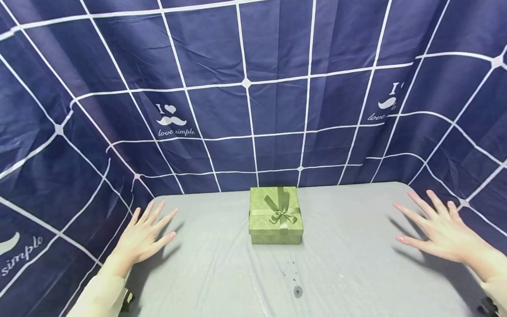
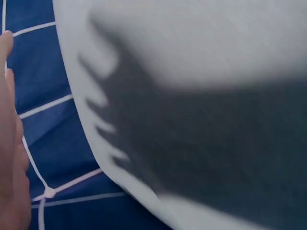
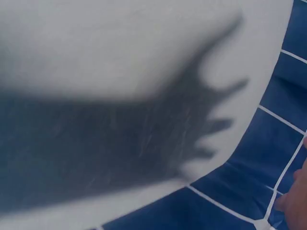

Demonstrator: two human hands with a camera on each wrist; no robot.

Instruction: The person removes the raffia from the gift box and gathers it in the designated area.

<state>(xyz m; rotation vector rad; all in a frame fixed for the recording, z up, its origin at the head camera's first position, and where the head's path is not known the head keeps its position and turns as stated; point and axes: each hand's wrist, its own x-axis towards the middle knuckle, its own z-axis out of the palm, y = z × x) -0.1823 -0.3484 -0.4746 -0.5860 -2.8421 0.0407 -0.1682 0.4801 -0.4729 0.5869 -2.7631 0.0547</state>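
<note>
A green gift box (image 1: 273, 220) with a lid and a ribbon tied in a bow sits near the back middle of the grey table. Far to its left, my left hand (image 1: 140, 237) hovers above the table with fingers spread, holding nothing. On the other side, my right hand (image 1: 443, 229) is held over the table's right part, fingers spread too and apart from the box. In the left wrist view only an edge of the left hand (image 2: 12, 158) shows. The right wrist view catches a bit of the right hand (image 3: 295, 196). Both hands cast shadows on the tabletop.
The grey table (image 1: 214, 264) has rounded back corners and a dark wet-looking spot (image 1: 298, 291) near its front middle, with smaller specks above it. Dark blue curtains (image 1: 218, 110) with a white grid hang behind it and along both sides.
</note>
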